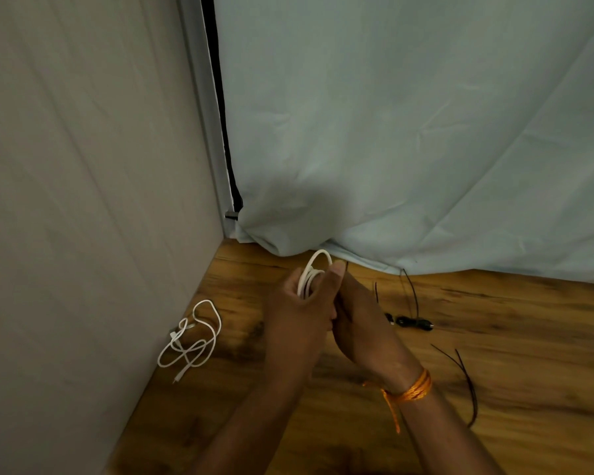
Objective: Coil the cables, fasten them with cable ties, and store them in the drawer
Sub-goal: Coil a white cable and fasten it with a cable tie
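Observation:
My left hand (297,320) grips a coiled white cable (313,271) whose loops stick up above the fingers. My right hand (360,320) is pressed against the left one, and a thin black cable tie (344,308) runs along its palm side; the fingers are hidden behind the left hand. A second white cable (194,337) lies loose and tangled on the wooden table (511,337) at the left. A black cable (414,322) lies to the right of my hands. Black cable ties (468,382) lie at the right. No drawer is in view.
A pale blue cloth (408,132) hangs behind the table and drapes onto its far edge. A grey fabric wall (83,200) closes off the left side. An orange thread band (414,390) circles my right wrist.

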